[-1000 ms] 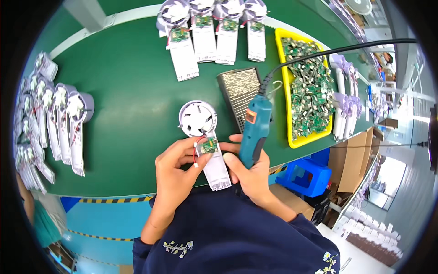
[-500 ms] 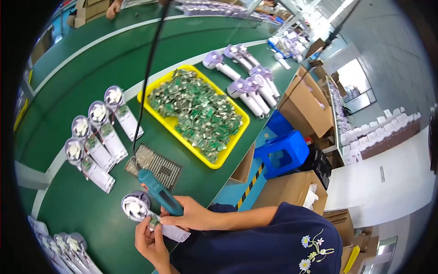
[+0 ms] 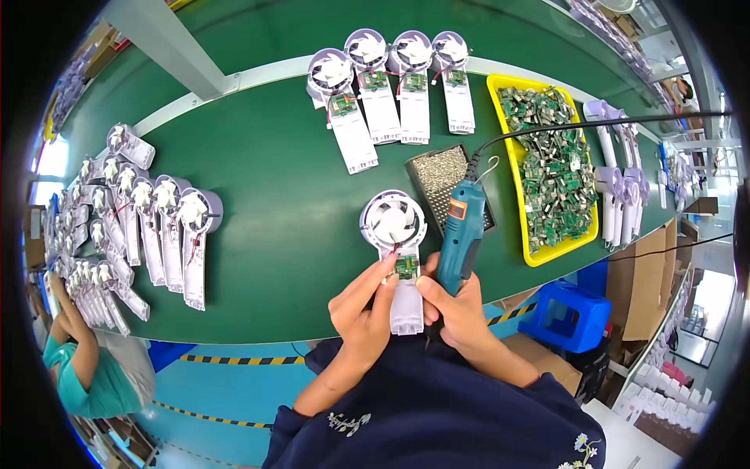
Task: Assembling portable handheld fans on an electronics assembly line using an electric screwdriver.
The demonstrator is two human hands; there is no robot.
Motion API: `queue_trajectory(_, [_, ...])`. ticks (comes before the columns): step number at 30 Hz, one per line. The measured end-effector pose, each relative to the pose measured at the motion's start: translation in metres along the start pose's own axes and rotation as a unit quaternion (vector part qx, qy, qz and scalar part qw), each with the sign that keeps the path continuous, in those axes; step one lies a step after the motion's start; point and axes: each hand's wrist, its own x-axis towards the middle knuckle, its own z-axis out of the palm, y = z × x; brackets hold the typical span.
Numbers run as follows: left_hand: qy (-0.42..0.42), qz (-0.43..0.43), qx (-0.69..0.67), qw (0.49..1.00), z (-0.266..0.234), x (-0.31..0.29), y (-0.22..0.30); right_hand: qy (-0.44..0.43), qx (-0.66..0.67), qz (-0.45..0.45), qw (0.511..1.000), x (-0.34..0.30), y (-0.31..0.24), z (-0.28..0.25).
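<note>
An opened handheld fan lies in front of me, white blades up, its pale handle pointing toward me. A small green circuit board sits in the upper handle. My left hand is closed, fingertips pressed on the board's left edge by the wires. Closed round a teal electric screwdriver, my right hand also steadies the fan's handle with its thumb and fingers. The screwdriver's tip points away from me. Just beyond it is a dark tray of small screws, partly covered by the tool.
Several opened fans lie at the table's far side. A yellow tray heaped with circuit boards is at right, with closed fans past it. More opened fans fill the left, where a co-worker works. The screwdriver's black cable crosses the yellow tray.
The view has swung left and levelled, bringing in the co-worker and the left rows of fans. Both hands still hold the fan, and the screwdriver stays in my right hand.
</note>
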Motion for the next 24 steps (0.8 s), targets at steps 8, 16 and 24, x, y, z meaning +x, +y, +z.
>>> queue_trajectory(8, [0.014, -0.010, 0.032, 0.999, 0.001, -0.008, -0.008, 0.002, -0.064, 0.000, 0.998, 0.004, 0.008, -0.004])
queue_trajectory(16, [0.028, -0.034, 0.032, 0.999, -0.008, -0.010, -0.005, -0.015, -0.051, 0.008, 0.999, 0.005, 0.011, 0.006])
queue_trajectory(24, [0.018, -0.053, 0.009, 0.998, -0.007, -0.005, 0.002, -0.015, -0.027, 0.020, 0.999, 0.005, 0.010, 0.009])
